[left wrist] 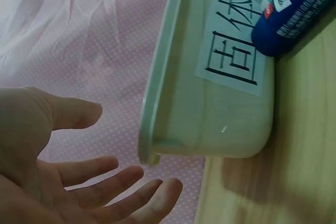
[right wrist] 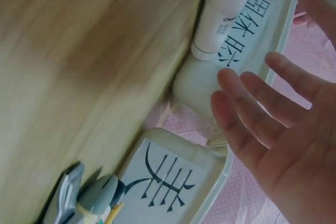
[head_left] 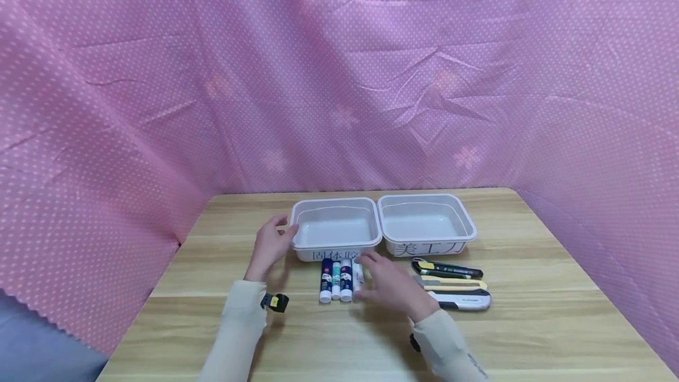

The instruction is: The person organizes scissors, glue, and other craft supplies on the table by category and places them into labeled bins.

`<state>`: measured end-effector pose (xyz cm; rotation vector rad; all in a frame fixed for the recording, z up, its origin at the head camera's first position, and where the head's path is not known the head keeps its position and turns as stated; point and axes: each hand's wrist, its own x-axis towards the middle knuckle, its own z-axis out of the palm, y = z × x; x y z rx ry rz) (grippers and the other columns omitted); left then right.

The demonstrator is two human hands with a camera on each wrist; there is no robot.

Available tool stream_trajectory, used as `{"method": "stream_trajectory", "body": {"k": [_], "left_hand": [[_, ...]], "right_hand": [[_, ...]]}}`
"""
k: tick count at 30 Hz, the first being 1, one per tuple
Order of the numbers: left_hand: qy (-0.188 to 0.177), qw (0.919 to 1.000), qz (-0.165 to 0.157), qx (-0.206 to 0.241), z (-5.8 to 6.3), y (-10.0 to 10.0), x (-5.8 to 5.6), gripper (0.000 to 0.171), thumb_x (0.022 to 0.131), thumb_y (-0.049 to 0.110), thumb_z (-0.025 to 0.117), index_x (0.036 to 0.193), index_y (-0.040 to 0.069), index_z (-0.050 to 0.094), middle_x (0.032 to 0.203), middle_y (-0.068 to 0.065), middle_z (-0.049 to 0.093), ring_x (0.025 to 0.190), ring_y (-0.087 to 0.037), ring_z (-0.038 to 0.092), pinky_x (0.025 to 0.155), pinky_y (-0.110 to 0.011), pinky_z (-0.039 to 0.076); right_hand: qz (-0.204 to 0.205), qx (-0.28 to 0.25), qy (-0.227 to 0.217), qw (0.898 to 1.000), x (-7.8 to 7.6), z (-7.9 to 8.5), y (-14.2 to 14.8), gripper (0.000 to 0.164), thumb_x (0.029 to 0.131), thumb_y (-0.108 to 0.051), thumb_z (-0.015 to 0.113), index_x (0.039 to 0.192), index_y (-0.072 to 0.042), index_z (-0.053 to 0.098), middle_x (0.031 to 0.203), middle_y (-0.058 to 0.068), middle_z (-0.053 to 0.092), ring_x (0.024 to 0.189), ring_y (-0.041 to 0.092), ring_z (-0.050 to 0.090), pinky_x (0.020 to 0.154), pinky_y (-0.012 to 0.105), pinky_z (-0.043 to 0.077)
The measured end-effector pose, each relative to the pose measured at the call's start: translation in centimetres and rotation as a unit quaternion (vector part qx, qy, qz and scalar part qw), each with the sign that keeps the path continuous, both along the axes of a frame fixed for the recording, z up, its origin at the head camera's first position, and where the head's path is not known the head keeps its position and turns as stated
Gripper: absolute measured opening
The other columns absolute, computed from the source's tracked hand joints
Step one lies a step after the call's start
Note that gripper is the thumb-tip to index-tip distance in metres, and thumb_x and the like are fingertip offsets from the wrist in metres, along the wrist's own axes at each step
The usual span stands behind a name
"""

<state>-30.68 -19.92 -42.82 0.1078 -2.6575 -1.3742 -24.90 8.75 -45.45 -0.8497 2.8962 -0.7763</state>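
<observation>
My left hand (head_left: 269, 247) is beside the left end of a white plastic box (head_left: 313, 254) with a printed label; in the left wrist view its loosely spread fingers (left wrist: 105, 192) hold nothing. Over the right end of a row of several glue sticks (head_left: 346, 282) hovers my right hand (head_left: 392, 285), its fingers spread. The row has dark blue, teal and white sticks standing close in front of the box. A white glue stick (right wrist: 215, 24) shows past the fingertips in the right wrist view, with nothing in the palm.
A second labelled white box (head_left: 395, 247) stands against the first on the right. In front of it lie a black utility knife (head_left: 451, 270), a yellow one (head_left: 456, 283) and a white-and-grey one (head_left: 467, 300). Pink dotted cloth (head_left: 339, 75) hangs behind the wooden table (head_left: 530, 323).
</observation>
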Motion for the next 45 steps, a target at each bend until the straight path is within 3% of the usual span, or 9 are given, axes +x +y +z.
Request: {"method": "stream_trajectory", "body": {"k": [10, 16, 23, 32, 39, 45], "left_hand": [[-0.049, 0.9984, -0.025, 0.015, -0.5, -0.1, -0.1, 0.058, 0.103, 0.024, 0.059, 0.153, 0.001, 0.041, 0.152, -0.023, 0.047, 0.124, -0.039, 0.06, 0.097, -0.046, 0.058], [-0.053, 0.997, -0.04, 0.039, -1.0, 0.0, 0.1, 0.057, 0.102, 0.015, 0.061, 0.152, -0.002, 0.04, 0.149, -0.028, 0.047, 0.105, -0.036, 0.068, 0.088, -0.044, 0.062], [-0.058, 0.996, -0.037, 0.057, -1.3, 0.1, 0.0, 0.057, 0.101, 0.012, 0.061, 0.152, -0.003, 0.04, 0.148, -0.028, 0.048, 0.104, -0.034, 0.068, 0.088, -0.045, 0.062], [-0.058, 0.9955, -0.042, 0.061, -1.4, -0.1, -0.2, 0.058, 0.101, 0.01, 0.061, 0.153, -0.004, 0.039, 0.147, -0.028, 0.048, 0.107, -0.035, 0.068, 0.089, -0.045, 0.062], [-0.048, 0.9958, -0.051, 0.059, -1.5, -0.2, -0.3, 0.058, 0.099, 0.007, 0.062, 0.151, -0.007, 0.039, 0.143, -0.032, 0.05, 0.102, -0.036, 0.069, 0.088, -0.047, 0.062], [-0.051, 0.9961, -0.049, 0.052, -1.6, -0.2, -0.3, 0.059, 0.1, 0.009, 0.062, 0.152, -0.006, 0.038, 0.143, -0.032, 0.05, 0.104, -0.037, 0.069, 0.089, -0.046, 0.062]], "right_hand": [[-0.006, 0.023, -0.046, 0.999, -0.7, -0.7, -0.6, 0.089, 0.078, -0.041, 0.087, 0.153, -0.012, 0.047, 0.159, 0.012, 0.043, 0.139, 0.034, 0.049, 0.113, 0.055, 0.044], [0.006, 0.026, -0.044, 0.999, -0.7, -1.1, -0.6, 0.089, 0.079, -0.039, 0.087, 0.154, -0.013, 0.046, 0.162, 0.017, 0.037, 0.142, 0.039, 0.045, 0.114, 0.057, 0.041], [0.022, 0.035, -0.049, 0.998, -0.6, -1.2, -0.9, 0.074, 0.083, -0.041, 0.084, 0.146, -0.015, 0.056, 0.161, 0.021, 0.036, 0.141, 0.041, 0.045, 0.112, 0.058, 0.044], [-0.011, 0.028, -0.079, 0.996, -0.6, -1.0, -1.0, 0.064, 0.086, -0.04, 0.081, 0.141, -0.014, 0.061, 0.161, 0.021, 0.037, 0.142, 0.042, 0.043, 0.116, 0.059, 0.038], [-0.024, 0.032, -0.076, 0.996, -0.4, -0.8, -1.1, 0.06, 0.086, -0.037, 0.081, 0.137, -0.01, 0.061, 0.135, 0.018, 0.062, 0.119, 0.033, 0.062, 0.104, 0.054, 0.052], [-0.064, 0.038, -0.085, 0.994, -0.7, -0.6, -1.4, 0.048, 0.09, -0.029, 0.078, 0.128, -0.005, 0.063, 0.1, 0.008, 0.069, 0.08, 0.018, 0.062, 0.074, 0.041, 0.058]]}}
